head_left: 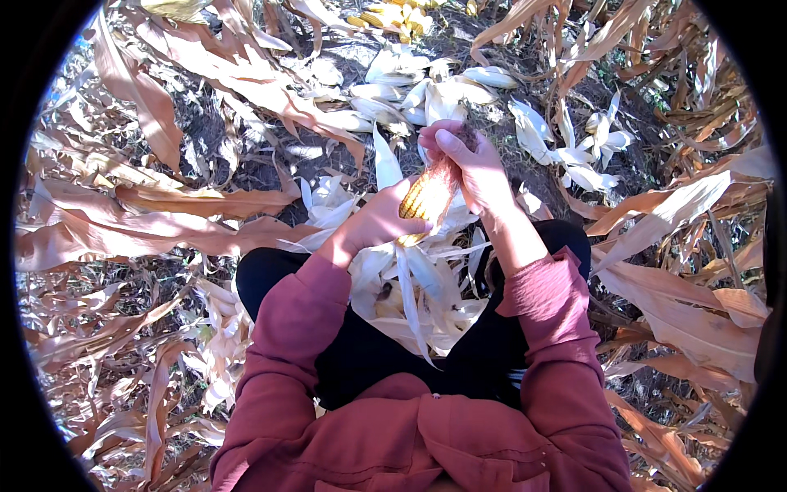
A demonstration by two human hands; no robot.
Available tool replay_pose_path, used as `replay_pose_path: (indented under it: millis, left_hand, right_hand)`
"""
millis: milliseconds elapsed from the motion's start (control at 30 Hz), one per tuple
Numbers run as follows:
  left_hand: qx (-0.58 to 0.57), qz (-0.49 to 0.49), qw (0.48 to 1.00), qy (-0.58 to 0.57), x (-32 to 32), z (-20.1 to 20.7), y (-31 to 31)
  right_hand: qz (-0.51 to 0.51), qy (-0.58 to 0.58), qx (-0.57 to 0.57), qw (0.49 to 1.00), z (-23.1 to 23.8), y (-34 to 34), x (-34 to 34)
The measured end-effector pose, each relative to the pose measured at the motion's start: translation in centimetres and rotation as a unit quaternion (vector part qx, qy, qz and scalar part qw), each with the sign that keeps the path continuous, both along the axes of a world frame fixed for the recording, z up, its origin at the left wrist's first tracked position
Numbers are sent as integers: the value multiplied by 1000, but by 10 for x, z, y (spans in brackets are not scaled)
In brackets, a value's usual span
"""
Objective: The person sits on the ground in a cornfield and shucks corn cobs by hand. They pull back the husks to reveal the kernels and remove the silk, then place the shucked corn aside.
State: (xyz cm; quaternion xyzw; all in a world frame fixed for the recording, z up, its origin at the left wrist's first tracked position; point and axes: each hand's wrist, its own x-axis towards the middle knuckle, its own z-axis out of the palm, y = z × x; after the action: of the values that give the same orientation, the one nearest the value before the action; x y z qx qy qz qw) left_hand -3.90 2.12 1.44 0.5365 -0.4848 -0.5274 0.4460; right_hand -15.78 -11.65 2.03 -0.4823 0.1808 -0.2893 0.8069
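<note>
An ear of corn (422, 198) with yellow kernels stands tilted in front of me, its husk peeled down. My left hand (379, 215) is wrapped round its lower part, the thumb lying across the kernels. Reddish-brown corn silk (445, 175) trails along the ear's upper right side. My right hand (477, 168) is closed on the silk at the tip, thumb and fingers brought together. Pale strips of peeled husk (385, 160) spread out round the ear and hang below it.
Loose husks (426, 307) pile between my bent legs. Several ears still in their husks (385, 94) lie on the ground ahead, and bare yellow ears (402, 18) lie beyond them. Dry corn leaves (147, 230) reach in from the left, with more stalks and leaves (680, 312) on the right.
</note>
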Motion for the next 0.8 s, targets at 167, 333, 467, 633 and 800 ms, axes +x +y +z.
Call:
replay_pose_path:
  millis: [167, 333, 467, 633, 800]
  left_hand:
    - [11, 0, 999, 53, 3, -1, 0]
    - [-20, 65, 998, -8, 6, -14, -1]
    - [-75, 109, 982, -134, 6, -17, 0]
    - [-56, 108, 986, -113, 10, -21, 0]
    - [-25, 80, 996, 44, 12, -11, 2]
  right_hand:
    - [-2, 12, -13, 1000, 0, 12, 1]
    - [-40, 84, -129, 987, -10, 16, 4]
    - [-96, 109, -137, 980, -14, 18, 3]
    - [-139, 139, -199, 960, -17, 18, -1]
    - [-121, 178, -216, 952, -3, 18, -4]
